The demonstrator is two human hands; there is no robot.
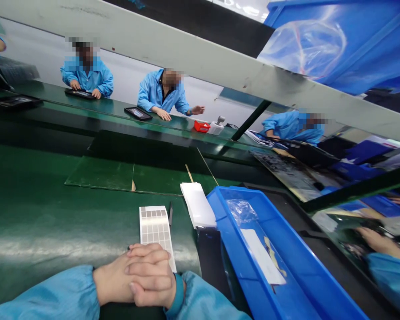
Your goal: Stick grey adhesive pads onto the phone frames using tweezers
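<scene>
Across a glossy green worktop [53,213], a blue bin [296,266] is set at an angle. Left of the bin, the left hand [115,278] and the right hand [163,286] are clasped, each closed on the other. Also left of the bin, a label sheet [155,229] is laid, its near end partly covered by the hands; whether it is touched cannot be told. Just beside the bin's left wall, a white paper stack [198,205] is placed. Inside the bin, a clear plastic bag [242,210] and a white card [262,258] are contained. Beyond the bin, blue-coated people [98,80] are seen.
</scene>
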